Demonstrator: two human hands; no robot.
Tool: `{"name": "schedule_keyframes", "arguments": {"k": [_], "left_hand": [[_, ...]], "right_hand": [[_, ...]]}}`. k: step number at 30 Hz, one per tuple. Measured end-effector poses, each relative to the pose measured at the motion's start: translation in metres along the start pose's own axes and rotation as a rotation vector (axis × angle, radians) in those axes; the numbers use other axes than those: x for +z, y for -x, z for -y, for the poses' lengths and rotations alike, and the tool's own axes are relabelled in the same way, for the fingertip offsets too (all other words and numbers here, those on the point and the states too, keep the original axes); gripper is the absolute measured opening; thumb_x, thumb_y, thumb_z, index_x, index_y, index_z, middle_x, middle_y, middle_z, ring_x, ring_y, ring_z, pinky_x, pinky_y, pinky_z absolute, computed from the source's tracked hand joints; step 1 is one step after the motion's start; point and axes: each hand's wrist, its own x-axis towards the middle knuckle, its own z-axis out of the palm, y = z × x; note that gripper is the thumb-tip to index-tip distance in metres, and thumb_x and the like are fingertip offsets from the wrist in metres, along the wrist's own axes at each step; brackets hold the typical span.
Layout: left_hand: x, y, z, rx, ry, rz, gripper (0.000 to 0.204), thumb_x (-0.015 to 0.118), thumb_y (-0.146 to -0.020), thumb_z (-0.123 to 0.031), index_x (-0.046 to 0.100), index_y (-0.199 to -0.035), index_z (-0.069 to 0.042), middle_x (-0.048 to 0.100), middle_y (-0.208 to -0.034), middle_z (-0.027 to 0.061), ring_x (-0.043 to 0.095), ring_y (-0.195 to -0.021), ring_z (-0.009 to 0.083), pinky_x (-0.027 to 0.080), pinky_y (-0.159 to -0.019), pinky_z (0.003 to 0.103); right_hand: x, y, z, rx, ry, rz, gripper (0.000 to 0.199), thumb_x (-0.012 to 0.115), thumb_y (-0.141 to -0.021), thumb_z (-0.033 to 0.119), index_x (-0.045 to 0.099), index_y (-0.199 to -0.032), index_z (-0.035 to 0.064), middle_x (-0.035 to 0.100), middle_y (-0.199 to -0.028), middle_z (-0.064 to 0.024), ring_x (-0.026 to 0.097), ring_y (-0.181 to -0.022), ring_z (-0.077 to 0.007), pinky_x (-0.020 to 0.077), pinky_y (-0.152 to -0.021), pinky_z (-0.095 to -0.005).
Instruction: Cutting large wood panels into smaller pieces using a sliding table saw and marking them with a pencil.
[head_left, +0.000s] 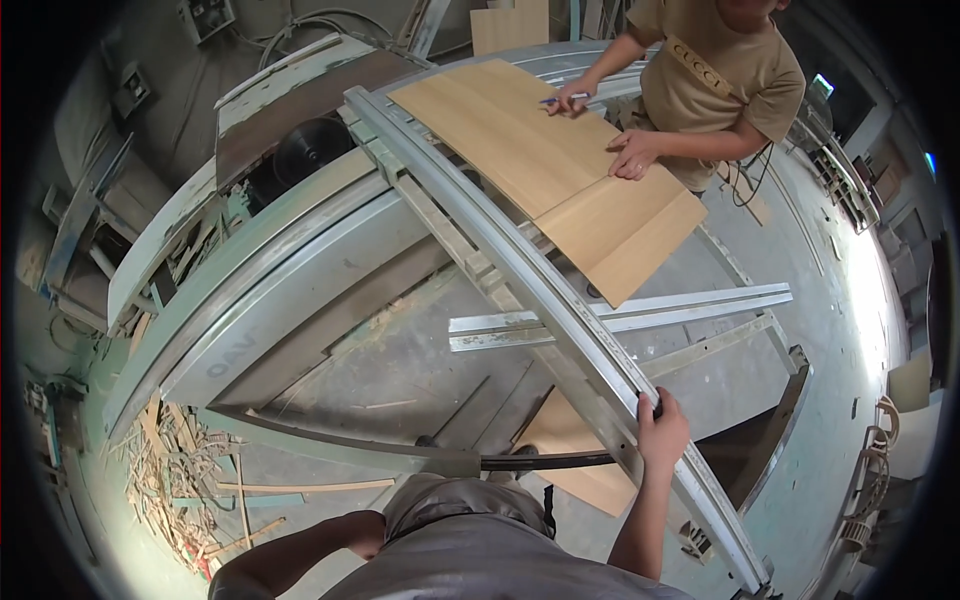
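My right hand (663,432) is closed over the long grey metal rail (520,262) that runs slantwise across the frame; a small black piece shows by the fingertips. My left hand (366,534) rests against my hip beside my grey shirt, its fingers hidden. Beyond the rail lies a light wood-grain board (540,150). A co-worker in a tan shirt (715,75) leans over that board, one hand with a blue-and-white pen (568,99) and the other hand (632,155) at the board's face, where a line or seam crosses it.
A panel saw frame (290,300) curves around me on the left, with a dark round disc (312,148) near its far end. Wood offcuts (170,490) are heaped on the floor at left. Metal beams (630,315) cross under the board; another wooden sheet (570,435) lies lower down.
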Motion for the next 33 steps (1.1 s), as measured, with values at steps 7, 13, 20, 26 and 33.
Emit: {"name": "schedule_keyframes", "arguments": {"k": [7, 13, 20, 26, 33], "left_hand": [[0.001, 0.025, 0.034, 0.15, -0.108, -0.193, 0.019, 0.064, -0.061, -0.03, 0.06, -0.06, -0.011, 0.061, -0.064, 0.0104, 0.061, -0.064, 0.0325, 0.05, -0.061, 0.042], [0.027, 0.031, 0.057, 0.162, -0.064, -0.207, 0.02, 0.064, -0.061, -0.031, 0.061, -0.061, -0.011, 0.062, -0.066, 0.0115, 0.061, -0.065, 0.0325, 0.05, -0.061, 0.042], [0.023, 0.031, 0.058, 0.185, -0.043, -0.265, 0.02, 0.064, -0.06, -0.032, 0.062, -0.059, -0.012, 0.062, -0.065, 0.0104, 0.061, -0.066, 0.0321, 0.049, -0.063, 0.042], [0.017, 0.031, 0.046, 0.065, -0.009, -0.274, 0.018, 0.065, -0.058, -0.029, 0.062, -0.06, -0.012, 0.062, -0.065, 0.0091, 0.061, -0.067, 0.0307, 0.05, -0.065, 0.041], [0.043, 0.015, 0.038, -0.405, 0.383, -0.169, 0.013, 0.06, -0.063, -0.018, 0.065, -0.067, -0.007, 0.064, -0.078, 0.016, 0.062, -0.078, 0.034, 0.05, -0.071, 0.041]], "right_hand": [[0.005, 0.003, 0.007, 0.004, 0.033, -0.073, 0.035, 0.058, -0.081, 0.035, 0.063, -0.101, 0.0065, 0.063, -0.084, -0.0134, 0.058, -0.077, -0.0329, 0.0437, -0.072, -0.0409], [0.004, 0.006, 0.01, 0.03, 0.058, -0.066, 0.036, 0.058, -0.081, 0.037, 0.063, -0.099, 0.0064, 0.063, -0.082, -0.0121, 0.059, -0.077, -0.0306, 0.0432, -0.072, -0.0393], [0.004, 0.007, 0.012, 0.029, 0.084, -0.062, 0.037, 0.057, -0.081, 0.038, 0.063, -0.099, 0.0065, 0.062, -0.08, -0.0119, 0.058, -0.076, -0.03, 0.0432, -0.072, -0.0392], [0.004, 0.005, 0.007, 0.014, 0.082, -0.069, 0.036, 0.057, -0.082, 0.038, 0.063, -0.1, 0.0068, 0.062, -0.079, -0.0121, 0.058, -0.076, -0.0301, 0.043, -0.072, -0.0396], [0.0, -0.001, 0.008, -0.037, 0.064, -0.049, 0.034, 0.056, -0.082, 0.036, 0.062, -0.099, 0.0067, 0.061, -0.078, -0.0119, 0.058, -0.072, -0.0306, 0.0423, -0.07, -0.0397]]}}
